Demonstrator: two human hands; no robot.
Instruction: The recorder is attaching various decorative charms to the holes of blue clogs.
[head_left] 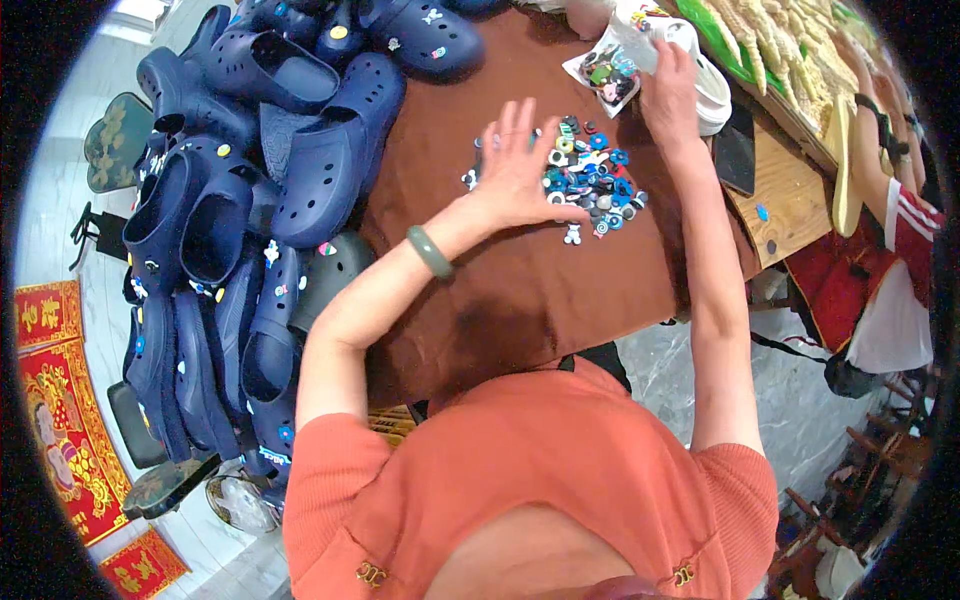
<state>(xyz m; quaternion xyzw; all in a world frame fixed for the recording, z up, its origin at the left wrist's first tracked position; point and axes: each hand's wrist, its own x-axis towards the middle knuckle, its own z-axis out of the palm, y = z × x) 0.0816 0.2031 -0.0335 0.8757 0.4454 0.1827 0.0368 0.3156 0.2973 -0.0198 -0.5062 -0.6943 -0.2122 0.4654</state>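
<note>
Over a pile of small shoe charms (590, 185) in blue, white and black, my left hand (515, 165) spreads its fingers. Its palm covers the left part of the pile; whether it touches the charms I cannot tell. My right hand (670, 95) has its fingers stretched out beside a clear plastic bag (605, 75) of charms, its thumb side near the bag's edge. White clogs (710, 90) lie just past and to the right of that hand, partly hidden by it. I see no object between its fingers.
Navy clogs (330, 180) with charms are heaped along the left side. A brown cloth (440, 310) covers the table. At the right are a dark phone-like slab (735, 150), a wooden board (790, 200), pale yellow footwear (845, 165) and another person's arm (880, 190).
</note>
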